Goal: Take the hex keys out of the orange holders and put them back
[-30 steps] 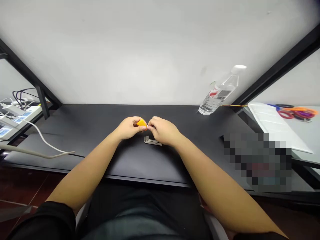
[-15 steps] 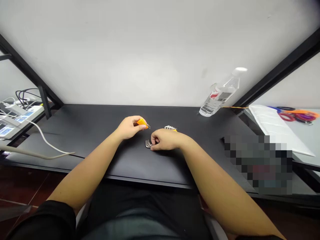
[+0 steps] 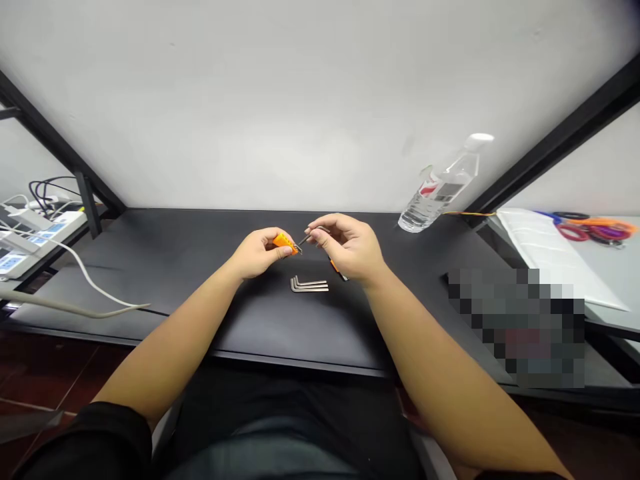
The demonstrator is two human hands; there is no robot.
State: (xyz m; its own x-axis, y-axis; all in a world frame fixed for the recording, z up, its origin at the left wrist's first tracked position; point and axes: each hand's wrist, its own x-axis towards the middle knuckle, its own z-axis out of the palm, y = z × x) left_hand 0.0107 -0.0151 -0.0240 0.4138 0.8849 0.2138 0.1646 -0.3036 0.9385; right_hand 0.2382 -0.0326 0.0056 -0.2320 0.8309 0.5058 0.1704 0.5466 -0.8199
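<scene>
Pinched in my left hand [image 3: 259,254] is an orange hex key holder [image 3: 283,241], with small metal key ends at its right side. My right hand [image 3: 347,245] grips an L-shaped hex key [image 3: 313,236] between thumb and fingers. The key's tip is at the holder's right end; I cannot tell whether it sits in a slot. Below the hands, several loose hex keys [image 3: 310,287] lie side by side on the black tabletop [image 3: 270,323]. Another orange and black piece [image 3: 338,270] lies partly hidden under my right hand.
A water bottle [image 3: 439,190] stands at the back right. To the right are a pixelated dark object [image 3: 517,327], a white padded sheet [image 3: 555,260] and scissors [image 3: 595,230]. Power strips [image 3: 43,240] and a white cable [image 3: 95,287] are on the left. A wall [image 3: 280,107] rises behind.
My right hand has lifted a hex key from the loose ones on the table and brought it up to the holder. My left hand has barely moved.
</scene>
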